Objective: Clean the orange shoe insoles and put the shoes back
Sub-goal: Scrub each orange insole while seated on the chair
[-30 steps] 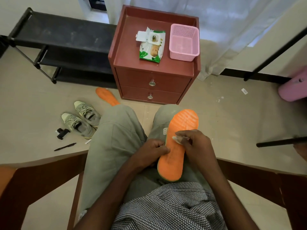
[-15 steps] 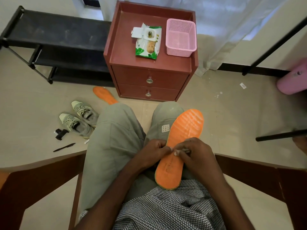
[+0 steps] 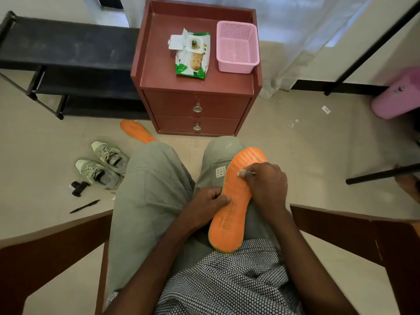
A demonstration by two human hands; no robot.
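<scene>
An orange insole (image 3: 234, 208) lies along my right thigh, toe end pointing away. My left hand (image 3: 209, 201) pins its left edge near the middle, thumb pressed on the top. My right hand (image 3: 266, 185) is closed on a small white wipe (image 3: 241, 173) and presses it onto the forepart of the insole. A second orange insole (image 3: 136, 130) lies on the floor by the cabinet's left corner, partly hidden behind my left knee. Two grey-green shoes (image 3: 102, 164) sit side by side on the floor to my left.
A red-brown drawer cabinet (image 3: 197, 105) stands just ahead, holding an open wipes pack (image 3: 192, 56) and a pink basket (image 3: 237, 46). A black shoe rack (image 3: 63, 64) is at the far left. A black pen (image 3: 84, 206) and small black object (image 3: 78, 187) lie near the shoes.
My right hand has slid the wipe from the insole's middle up toward the toe end. My left hand keeps its hold; the view has shifted slightly.
</scene>
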